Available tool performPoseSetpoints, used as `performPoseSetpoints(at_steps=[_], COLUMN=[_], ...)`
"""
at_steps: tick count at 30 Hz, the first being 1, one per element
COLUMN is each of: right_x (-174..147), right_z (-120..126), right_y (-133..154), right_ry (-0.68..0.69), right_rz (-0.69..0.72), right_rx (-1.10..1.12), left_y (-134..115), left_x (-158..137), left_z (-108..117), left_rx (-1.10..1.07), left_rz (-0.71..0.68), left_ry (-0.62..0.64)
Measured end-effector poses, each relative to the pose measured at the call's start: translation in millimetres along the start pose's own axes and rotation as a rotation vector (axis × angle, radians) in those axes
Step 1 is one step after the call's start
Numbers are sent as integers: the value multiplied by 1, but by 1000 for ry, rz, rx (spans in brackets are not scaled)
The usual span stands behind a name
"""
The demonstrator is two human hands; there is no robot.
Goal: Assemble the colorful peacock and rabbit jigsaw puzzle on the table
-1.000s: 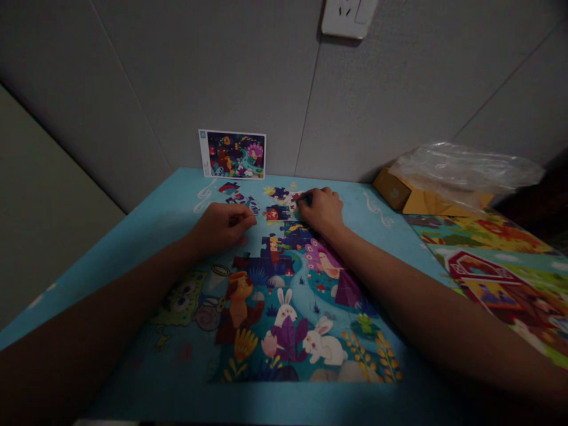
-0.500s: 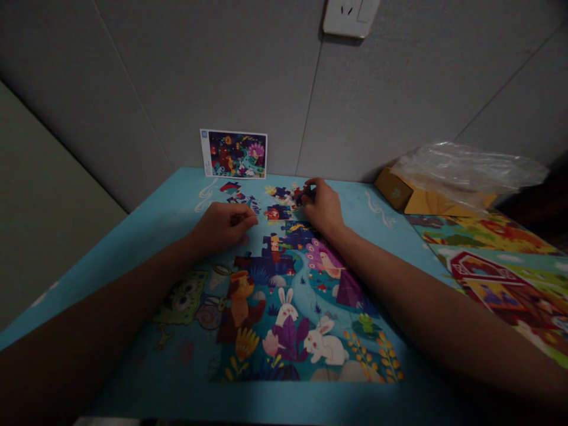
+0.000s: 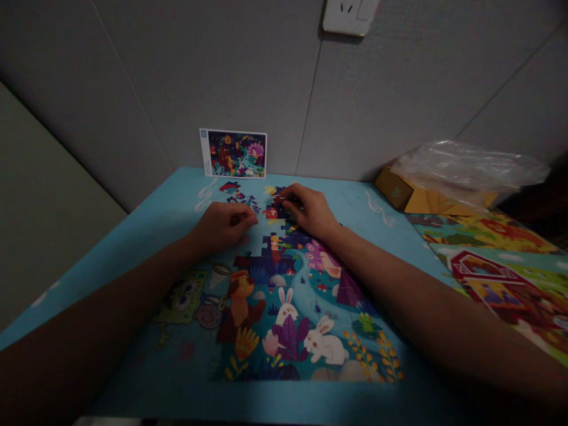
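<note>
A partly assembled jigsaw puzzle (image 3: 306, 302) with white rabbits, a bear and a peacock lies in front of me; its far left edge is stepped. Beyond that edge, my right hand (image 3: 310, 210) pinches a dark brown puzzle piece (image 3: 278, 200) among loose pieces. One of these is a piece with a red figure (image 3: 270, 213). My left hand (image 3: 224, 226) rests on the table left of the puzzle, fingers curled and thumb against them; no piece shows in it. Loose blue and white pieces (image 3: 248, 202) lie just past its fingertips, and a red piece (image 3: 229, 187) farther back.
A reference picture card (image 3: 237, 155) leans upright on the wall. At the right are a yellow cardboard box (image 3: 394, 188), a clear plastic bag (image 3: 465, 168) over it, and other colourful puzzles (image 3: 510, 272). The blue tabletop (image 3: 146, 236) meets the wall behind.
My right hand has moved left with the dark piece, over the loose pieces beyond the puzzle's far edge. My left hand has stayed in place.
</note>
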State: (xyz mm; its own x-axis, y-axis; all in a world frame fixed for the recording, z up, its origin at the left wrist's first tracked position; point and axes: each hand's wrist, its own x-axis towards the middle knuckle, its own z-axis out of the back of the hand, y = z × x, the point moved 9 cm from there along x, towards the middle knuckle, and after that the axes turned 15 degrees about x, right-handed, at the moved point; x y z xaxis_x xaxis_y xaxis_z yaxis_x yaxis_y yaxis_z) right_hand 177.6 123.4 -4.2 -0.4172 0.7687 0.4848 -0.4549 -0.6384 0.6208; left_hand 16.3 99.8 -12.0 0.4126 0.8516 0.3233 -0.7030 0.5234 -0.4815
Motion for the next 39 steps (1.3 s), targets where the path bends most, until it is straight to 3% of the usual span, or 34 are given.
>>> performPoseSetpoints(at_steps=[5,11,15,17,20,23,28,35,39], right_x=[-1,4,5,2,-9,-17,-16,-13,-12], right_z=[13,-8,-6,6,28,32,28,37,43], right_y=[-5,-14,-17,-22,-36,-48,-55,-65,-61], right_ry=[-158,36,3,-113,-299,-302,-293,-397,-469], right_rz=[4,-49,-62,-134,-367,-541,-531,-439,-406], right_rx=[57,-60,-150,-214,-371,-452,-428,-321,-152], left_y=[-2,-4,-2,-2,-2,-1,3,3,1], left_x=[0,1,0,0,0,0,-1,0,0], left_z=[1,3,1,1,1,-1,-4,-3,-2], left_rx=[20,30,17,31,44,23,-13,-28,-19], left_rz=[-12,-17,5,9,9,12,30,24,18], left_ry=[-1,-13,8,13,11,22,42,36,32])
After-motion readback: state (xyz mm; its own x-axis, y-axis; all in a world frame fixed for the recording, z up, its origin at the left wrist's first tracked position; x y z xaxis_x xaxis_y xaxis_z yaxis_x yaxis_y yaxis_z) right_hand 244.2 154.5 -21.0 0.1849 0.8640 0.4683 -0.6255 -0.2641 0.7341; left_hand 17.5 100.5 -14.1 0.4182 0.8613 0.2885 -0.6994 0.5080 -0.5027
